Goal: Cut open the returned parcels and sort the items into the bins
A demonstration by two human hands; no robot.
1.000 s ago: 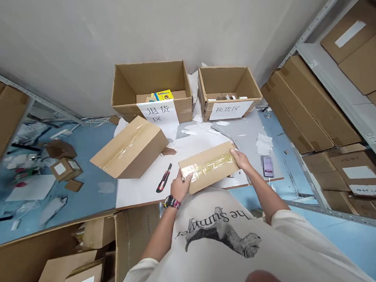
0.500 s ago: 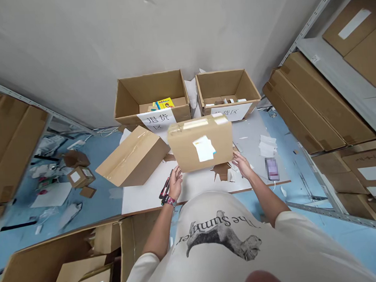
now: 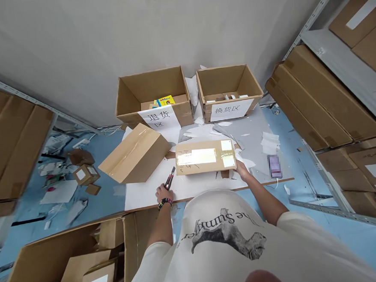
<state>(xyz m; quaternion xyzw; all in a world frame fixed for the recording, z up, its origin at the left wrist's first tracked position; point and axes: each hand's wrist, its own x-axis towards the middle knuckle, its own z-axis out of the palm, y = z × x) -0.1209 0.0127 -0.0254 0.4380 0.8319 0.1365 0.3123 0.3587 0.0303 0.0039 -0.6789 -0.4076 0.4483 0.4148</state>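
Note:
A taped cardboard box [image 3: 184, 169] with white labels on its upper face stands on the white table near the front. My right hand [image 3: 241, 170] rests against its right side, fingers partly hidden behind the box. To the left of the box, my left hand [image 3: 164, 194] is closed around the lower end of a dark and red cutter [image 3: 170, 178], its tip pointing up and away. A larger brown box [image 3: 137, 155] lies tilted at the table's left side, just beyond my left hand.
Two open boxes [image 3: 186, 111] [image 3: 205, 113] with paper signs stand at the back. A phone [image 3: 274, 166] and paper slips [image 3: 270, 143] lie right. A large carton [image 3: 126, 252] of parcels is front left. Shelves [image 3: 330, 53] hold boxes at right.
The taped box has turned from its broad labelled side to a narrow taped face and come down nearer me. My left hand has left it and taken hold of the cutter.

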